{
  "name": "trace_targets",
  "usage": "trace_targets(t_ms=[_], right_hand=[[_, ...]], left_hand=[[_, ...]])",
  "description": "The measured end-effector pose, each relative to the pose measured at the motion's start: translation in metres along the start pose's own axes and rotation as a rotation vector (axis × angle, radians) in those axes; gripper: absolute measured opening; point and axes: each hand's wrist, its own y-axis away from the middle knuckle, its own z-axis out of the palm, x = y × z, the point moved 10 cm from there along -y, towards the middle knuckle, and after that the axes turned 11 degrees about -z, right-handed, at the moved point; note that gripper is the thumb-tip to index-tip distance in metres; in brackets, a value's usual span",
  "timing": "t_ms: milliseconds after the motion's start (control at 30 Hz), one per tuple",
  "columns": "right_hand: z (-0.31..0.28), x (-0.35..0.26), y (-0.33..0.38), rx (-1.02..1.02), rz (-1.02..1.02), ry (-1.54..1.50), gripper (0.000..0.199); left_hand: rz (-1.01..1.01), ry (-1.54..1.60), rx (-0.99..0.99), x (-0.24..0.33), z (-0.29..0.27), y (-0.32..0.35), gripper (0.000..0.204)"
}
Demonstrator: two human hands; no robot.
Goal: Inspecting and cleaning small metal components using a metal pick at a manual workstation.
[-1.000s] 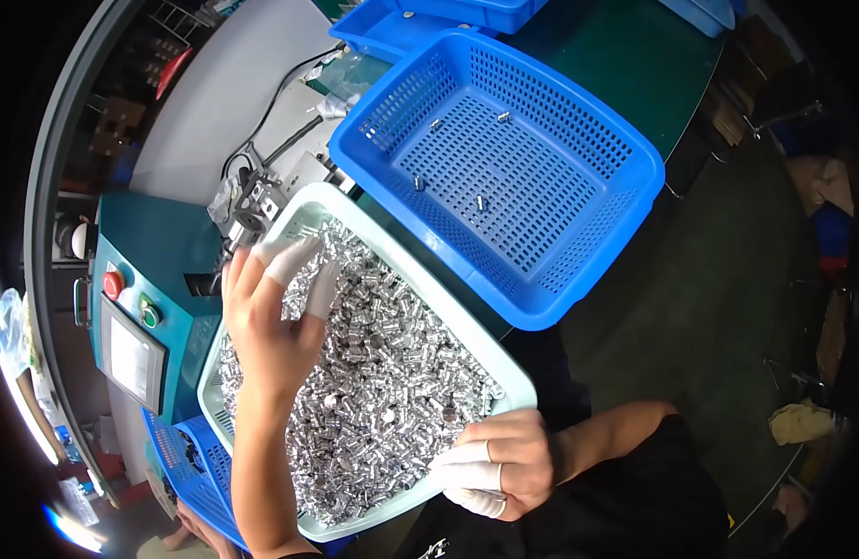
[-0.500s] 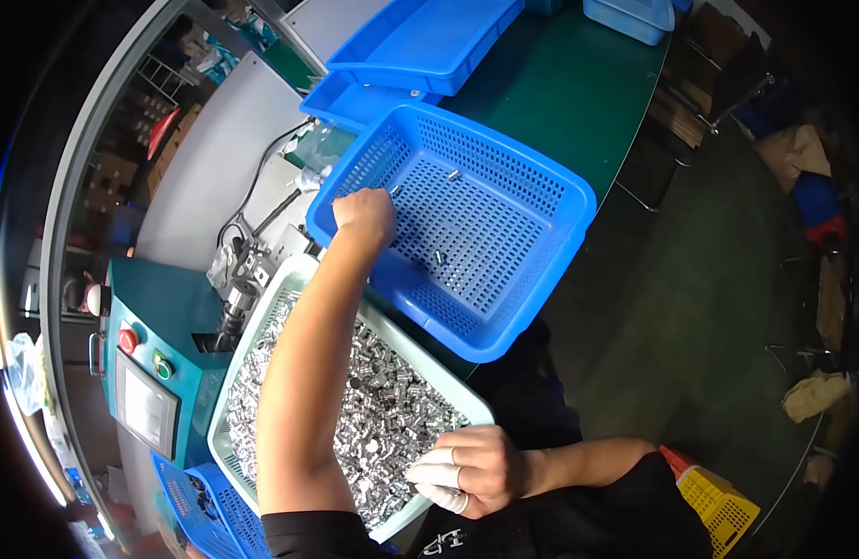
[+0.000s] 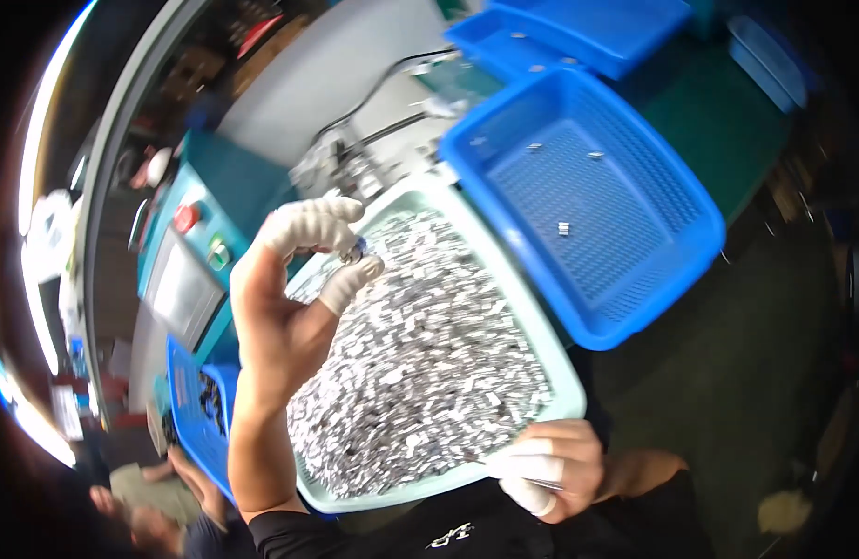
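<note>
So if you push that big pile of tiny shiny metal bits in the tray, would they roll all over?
Probably they would slide and tumble more than roll: the metal pieces look short and blocky. They lie loose and heaped, so a push likely spreads them. The pale green tray has a raised rim that should keep most inside. One looks light, pinched by the left hand.

A small metal part (image 3: pixel 353 250) is sitting pinched between white-cotted fingertips (image 3: pixel 350 279), raised over the tray's far-left edge. The pale green tray (image 3: pixel 552 368) is lying heaped with silvery parts (image 3: pixel 420 363).

Small part (image 3: pixel 353 250) in left fingertips blurred, tray (image 3: pixel 560 373) contents smeared
</note>
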Motion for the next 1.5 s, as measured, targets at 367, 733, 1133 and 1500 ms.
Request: trace_targets(t_ms=[367, 733, 1133, 1500], right_hand=[[0.031, 0.019, -0.026, -0.157, 0.13, 0.215, 0.026], [-0.002, 0.023, 0.003, 0.169, 0.15, 0.304, 0.029], [-0.003, 0.01, -0.015, 0.105, 0.125, 0.385, 0.039], [0.042, -0.002, -0.047, -0.091, -0.047, 0.315, 0.041]], left_hand=[[0.046, -0.284, 0.297, -0.006, -0.113, 0.133, 0.041], [0.063, -0.226, 0.433, -0.027, -0.166, 0.198, 0.048], [-0.37, 0.201, 0.231, -0.095, -0.1, 0.273, 0.039], [-0.514, 0.185, 0.251, -0.108, -0.099, 0.309, 0.025]])
